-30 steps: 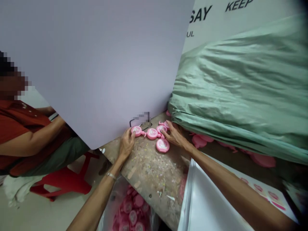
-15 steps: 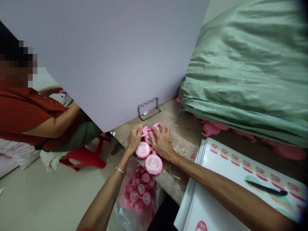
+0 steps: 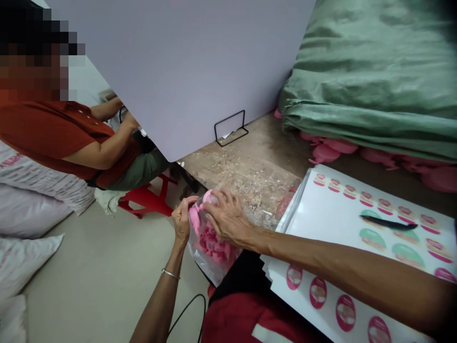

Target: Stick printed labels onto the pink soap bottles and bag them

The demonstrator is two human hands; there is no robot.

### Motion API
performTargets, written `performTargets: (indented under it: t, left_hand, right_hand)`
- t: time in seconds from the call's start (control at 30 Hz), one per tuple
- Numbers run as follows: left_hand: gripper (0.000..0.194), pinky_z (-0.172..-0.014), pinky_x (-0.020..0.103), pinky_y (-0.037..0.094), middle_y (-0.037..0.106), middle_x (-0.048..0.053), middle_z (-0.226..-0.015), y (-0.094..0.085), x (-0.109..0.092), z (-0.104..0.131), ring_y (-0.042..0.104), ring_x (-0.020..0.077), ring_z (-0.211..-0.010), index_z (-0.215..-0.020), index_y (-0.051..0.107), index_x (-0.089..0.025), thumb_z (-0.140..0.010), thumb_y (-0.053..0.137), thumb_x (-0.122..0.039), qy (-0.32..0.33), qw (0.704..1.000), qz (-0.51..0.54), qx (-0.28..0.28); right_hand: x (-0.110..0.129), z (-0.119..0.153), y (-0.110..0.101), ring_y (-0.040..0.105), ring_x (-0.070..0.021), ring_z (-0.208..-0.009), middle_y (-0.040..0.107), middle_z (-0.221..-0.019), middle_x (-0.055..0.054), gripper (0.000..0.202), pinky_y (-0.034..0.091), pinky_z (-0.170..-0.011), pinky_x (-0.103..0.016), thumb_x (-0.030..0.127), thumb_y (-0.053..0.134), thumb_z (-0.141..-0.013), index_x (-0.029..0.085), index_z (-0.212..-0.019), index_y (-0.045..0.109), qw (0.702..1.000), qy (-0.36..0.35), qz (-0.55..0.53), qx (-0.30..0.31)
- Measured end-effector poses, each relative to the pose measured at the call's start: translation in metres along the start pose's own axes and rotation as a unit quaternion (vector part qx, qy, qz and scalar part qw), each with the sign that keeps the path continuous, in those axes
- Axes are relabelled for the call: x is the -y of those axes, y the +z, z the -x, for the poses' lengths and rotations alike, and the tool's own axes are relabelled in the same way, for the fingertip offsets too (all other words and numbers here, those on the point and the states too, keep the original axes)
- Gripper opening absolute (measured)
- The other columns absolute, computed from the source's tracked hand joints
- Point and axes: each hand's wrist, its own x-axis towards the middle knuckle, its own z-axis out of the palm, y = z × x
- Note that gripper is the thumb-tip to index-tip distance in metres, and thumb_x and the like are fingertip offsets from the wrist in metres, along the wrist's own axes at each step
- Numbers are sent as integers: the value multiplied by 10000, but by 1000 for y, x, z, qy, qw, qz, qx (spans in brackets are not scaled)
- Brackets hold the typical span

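Observation:
A clear plastic bag full of pink round plastic pieces hangs at the front edge of the worktable. My left hand is closed at the left side of the bag's mouth, with the bag's rim in its fingers. Bent over the mouth from the right, my right hand has its fingers around a pink round piece. Its palm side is hidden, so I cannot tell how many pieces it holds. Another pink piece lies just inside the bag's mouth.
Sheets of round stickers with a black pen-like tool lie at right. Behind them, a green sack rests over more pink pieces. A grey panel on a black wire stand separates a seated co-worker.
Both hands have come off the tabletop toward me, down to the bag's mouth. The labelled pink pieces that lay on the table edge are gone from there. The view has shifted too.

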Motion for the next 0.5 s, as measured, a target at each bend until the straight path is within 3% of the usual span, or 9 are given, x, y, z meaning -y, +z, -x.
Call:
performTargets:
  t: [0.1, 0.23, 0.37, 0.43, 0.5]
  left_hand:
    - [514, -819, 344, 553, 749, 119, -871, -6, 12, 10, 702, 218, -868, -746, 714, -135, -913, 416, -519, -36, 999, -5, 22]
    - [469, -786, 341, 565, 757, 94, -808, -17, 11, 14, 711, 207, -785, -766, 725, -137, -894, 466, -507, -63, 998, -12, 5]
    - [410, -811, 343, 551, 754, 73, -844, -13, -5, 8, 704, 215, -787, -852, 733, -147, -866, 530, -503, -70, 996, -24, -40]
    - [401, -860, 369, 538, 751, 69, -874, 2, -14, 3, 705, 237, -836, -882, 734, -164, -865, 531, -510, -63, 997, -34, -37]
    - [384, -908, 395, 522, 751, 65, -906, 24, -28, 0, 702, 253, -885, -896, 733, -185, -871, 521, -505, -36, 999, -37, -9]
  right_hand:
    - [8, 14, -13, 469, -277, -1052, 539, -1224, -145, 299, 402, -867, -469, 305, 410, -960, 208, -1144, 624, 997, -40, -34, 56]
    - [-9, 30, -63, 542, -207, -1008, 599, -1136, -99, 320, 451, -885, -382, 271, 370, -980, 209, -1190, 604, 992, 9, -128, 1]
    - [-68, 77, -125, 595, -199, -991, 656, -1065, -98, 314, 475, -890, -362, 267, 380, -981, 183, -1138, 639, 986, 96, -85, -110]
    - [-104, 119, -144, 602, -228, -1010, 672, -1057, -110, 285, 470, -909, -407, 260, 417, -960, 183, -1084, 662, 973, 171, -11, -155]
    - [-134, 167, -151, 603, -255, -1027, 672, -1091, -130, 291, 466, -919, -456, 245, 421, -943, 176, -1087, 664, 952, 244, 63, -172]
